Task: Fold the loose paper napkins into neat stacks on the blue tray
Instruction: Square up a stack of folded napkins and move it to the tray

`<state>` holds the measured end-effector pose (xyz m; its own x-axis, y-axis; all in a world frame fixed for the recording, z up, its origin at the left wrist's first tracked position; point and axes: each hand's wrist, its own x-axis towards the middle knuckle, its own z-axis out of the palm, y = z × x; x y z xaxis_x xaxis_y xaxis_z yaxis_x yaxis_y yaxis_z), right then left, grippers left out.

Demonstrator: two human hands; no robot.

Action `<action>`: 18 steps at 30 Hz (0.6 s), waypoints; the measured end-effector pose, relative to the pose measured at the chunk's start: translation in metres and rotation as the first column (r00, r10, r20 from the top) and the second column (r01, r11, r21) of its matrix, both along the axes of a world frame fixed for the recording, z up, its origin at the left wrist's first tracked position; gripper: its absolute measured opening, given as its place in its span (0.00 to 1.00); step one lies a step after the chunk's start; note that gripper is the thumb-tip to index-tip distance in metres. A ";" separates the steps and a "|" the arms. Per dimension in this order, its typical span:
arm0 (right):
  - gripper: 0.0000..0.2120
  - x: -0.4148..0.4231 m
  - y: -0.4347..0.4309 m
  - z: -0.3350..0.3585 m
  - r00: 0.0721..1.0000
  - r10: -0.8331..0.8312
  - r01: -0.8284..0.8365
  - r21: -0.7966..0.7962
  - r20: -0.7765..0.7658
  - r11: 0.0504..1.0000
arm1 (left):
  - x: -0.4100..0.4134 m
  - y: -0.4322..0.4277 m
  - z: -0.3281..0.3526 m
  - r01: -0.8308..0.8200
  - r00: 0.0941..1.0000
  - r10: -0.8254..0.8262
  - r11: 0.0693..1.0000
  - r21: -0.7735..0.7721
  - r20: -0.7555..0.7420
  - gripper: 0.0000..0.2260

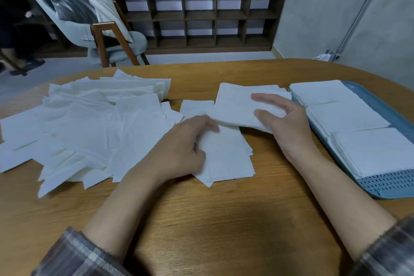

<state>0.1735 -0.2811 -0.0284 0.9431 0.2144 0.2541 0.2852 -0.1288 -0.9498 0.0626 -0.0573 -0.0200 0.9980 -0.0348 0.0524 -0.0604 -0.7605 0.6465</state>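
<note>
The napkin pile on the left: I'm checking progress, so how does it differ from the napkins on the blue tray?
The left pile lies scattered on the bare table, sheets overlapping at many angles; the tray napkins sit in three squared stacks in a row on the blue tray. The left pile's sheets look larger and unfolded; the tray napkins are smaller folded squares. Both are plain white paper.

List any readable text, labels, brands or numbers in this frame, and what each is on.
None readable.
The white paper napkins, the blue perforated plastic tray, the oval wooden table and the dark wooden cubby shelf show no print or labels.
</note>
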 end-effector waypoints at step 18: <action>0.16 -0.003 0.003 0.001 0.999 0.028 -0.025 -0.085 0.028 0.996 | 0.001 -0.013 -0.007 0.113 0.953 -0.139 0.987 0.110 0.268 0.06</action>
<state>0.1709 -0.2781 -0.0278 0.9292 0.2612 0.2617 0.3173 -0.2003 -0.9269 0.0633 -0.0701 -0.0274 0.9327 -0.1772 0.3142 -0.3251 -0.7904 0.5191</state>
